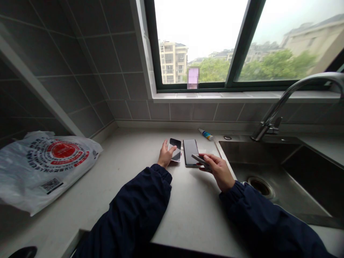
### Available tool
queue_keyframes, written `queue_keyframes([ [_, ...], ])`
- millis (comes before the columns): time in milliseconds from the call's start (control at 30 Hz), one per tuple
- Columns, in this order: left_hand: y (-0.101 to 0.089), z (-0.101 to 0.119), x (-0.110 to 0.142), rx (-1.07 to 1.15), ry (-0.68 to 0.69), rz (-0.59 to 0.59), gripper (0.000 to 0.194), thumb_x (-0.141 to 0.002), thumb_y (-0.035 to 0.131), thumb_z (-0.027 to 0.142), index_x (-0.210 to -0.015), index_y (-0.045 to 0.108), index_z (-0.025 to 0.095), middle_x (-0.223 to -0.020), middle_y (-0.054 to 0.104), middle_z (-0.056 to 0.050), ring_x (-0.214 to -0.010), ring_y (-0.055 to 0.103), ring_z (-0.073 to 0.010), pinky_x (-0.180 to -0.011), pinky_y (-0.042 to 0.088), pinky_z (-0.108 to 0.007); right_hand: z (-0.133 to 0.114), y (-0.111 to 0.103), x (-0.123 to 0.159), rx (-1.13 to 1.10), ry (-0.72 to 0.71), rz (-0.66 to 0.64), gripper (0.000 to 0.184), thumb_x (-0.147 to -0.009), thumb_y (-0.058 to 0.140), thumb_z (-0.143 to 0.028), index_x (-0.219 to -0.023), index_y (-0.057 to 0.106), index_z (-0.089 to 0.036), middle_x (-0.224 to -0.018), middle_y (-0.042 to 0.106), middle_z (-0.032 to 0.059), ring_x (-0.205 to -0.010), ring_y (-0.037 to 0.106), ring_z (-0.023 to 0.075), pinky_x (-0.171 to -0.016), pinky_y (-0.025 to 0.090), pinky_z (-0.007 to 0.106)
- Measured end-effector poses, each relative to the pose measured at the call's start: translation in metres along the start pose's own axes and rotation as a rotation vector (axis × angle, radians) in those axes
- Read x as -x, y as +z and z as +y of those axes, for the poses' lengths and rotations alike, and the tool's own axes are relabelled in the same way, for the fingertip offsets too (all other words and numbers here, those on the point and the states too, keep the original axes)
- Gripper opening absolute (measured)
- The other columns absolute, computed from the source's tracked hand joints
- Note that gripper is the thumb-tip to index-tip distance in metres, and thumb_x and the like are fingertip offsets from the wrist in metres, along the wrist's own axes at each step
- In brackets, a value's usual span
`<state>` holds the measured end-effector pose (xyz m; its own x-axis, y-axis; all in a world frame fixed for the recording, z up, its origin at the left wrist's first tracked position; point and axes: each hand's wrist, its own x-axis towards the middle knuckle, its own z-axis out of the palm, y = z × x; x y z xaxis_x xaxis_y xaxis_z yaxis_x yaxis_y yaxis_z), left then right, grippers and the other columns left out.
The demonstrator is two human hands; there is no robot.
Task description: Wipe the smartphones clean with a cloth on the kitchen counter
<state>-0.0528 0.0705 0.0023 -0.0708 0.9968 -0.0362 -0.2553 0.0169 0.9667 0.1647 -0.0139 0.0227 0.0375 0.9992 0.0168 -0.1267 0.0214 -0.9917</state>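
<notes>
My left hand is closed on a smartphone, its thumb lying across the dark, glossy screen. Just to the right, a larger smartphone with a grey screen lies face up on the white countertop. Over that phone's lower right corner, my right hand grips a thin grey slab that looks like another smartphone, seen almost edge-on and tilted. The fingers hide much of it. Whether it touches the phone below, I cannot tell.
A tube with a white nozzle lies behind the phones. To the right are a steel sink and a curved faucet. A printed white plastic bag rests at the left. Tiled wall and a window sill bound the back.
</notes>
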Motion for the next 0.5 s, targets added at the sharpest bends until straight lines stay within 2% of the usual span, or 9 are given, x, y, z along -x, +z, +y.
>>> queue_keyframes([
  [100,-0.0004,-0.0011,-0.0004,-0.095,0.087,0.049,0.088,-0.073,0.08,0.026,-0.15,0.038,0.019,-0.145,0.053,-0.021,-0.135,0.051,-0.0325,-0.109,0.043,-0.042,0.0002,0.0,0.0001,0.004,0.004,-0.003,0.053,-0.077,0.077,-0.058,-0.107,0.075,-0.014,-0.094,0.079,0.0136,-0.082,0.077,0.0266,-0.07,0.061,0.036],
  [167,-0.0017,-0.0027,-0.0006,-0.16,0.147,0.078,0.083,-0.07,0.083,0.023,-0.144,0.045,0.021,-0.149,0.05,-0.018,-0.141,0.044,-0.0322,-0.114,0.038,-0.041,0.0002,-0.0002,0.0001,0.004,0.007,-0.006,0.053,-0.077,0.077,-0.058,-0.107,0.075,-0.014,-0.093,0.079,0.0132,-0.082,0.077,0.0264,-0.07,0.061,0.036],
  [267,-0.0049,-0.0059,-0.0015,-0.269,0.218,0.091,0.087,-0.066,0.088,0.027,-0.143,0.047,0.023,-0.142,0.055,-0.017,-0.137,0.049,-0.0332,-0.113,0.039,-0.043,0.0001,-0.0003,0.0002,0.003,0.011,-0.01,0.052,-0.077,0.077,-0.058,-0.106,0.076,-0.015,-0.094,0.079,0.013,-0.081,0.077,0.0258,-0.07,0.061,0.036],
  [367,-0.0076,-0.0064,-0.002,-0.376,0.283,0.063,0.107,-0.06,0.092,0.032,-0.151,0.038,0.021,-0.147,0.049,-0.021,-0.142,0.043,-0.0345,-0.118,0.032,-0.046,0.0001,0.0001,0.0003,0.006,0.016,-0.015,0.052,-0.077,0.077,-0.058,-0.105,0.076,-0.015,-0.094,0.079,0.0127,-0.081,0.077,0.0256,-0.07,0.061,0.035],
  [500,-0.0088,0.0003,0.0007,-0.601,0.332,0.013,0.132,-0.053,0.095,0.036,-0.16,0.019,0.022,-0.162,0.023,-0.022,-0.153,0.021,-0.0357,-0.123,0.02,-0.047,0.0004,0.0008,0.0007,0.021,0.02,-0.028,0.053,-0.078,0.076,-0.059,-0.107,0.076,-0.015,-0.095,0.079,0.0129,-0.082,0.077,0.0262,-0.069,0.061,0.034],
])
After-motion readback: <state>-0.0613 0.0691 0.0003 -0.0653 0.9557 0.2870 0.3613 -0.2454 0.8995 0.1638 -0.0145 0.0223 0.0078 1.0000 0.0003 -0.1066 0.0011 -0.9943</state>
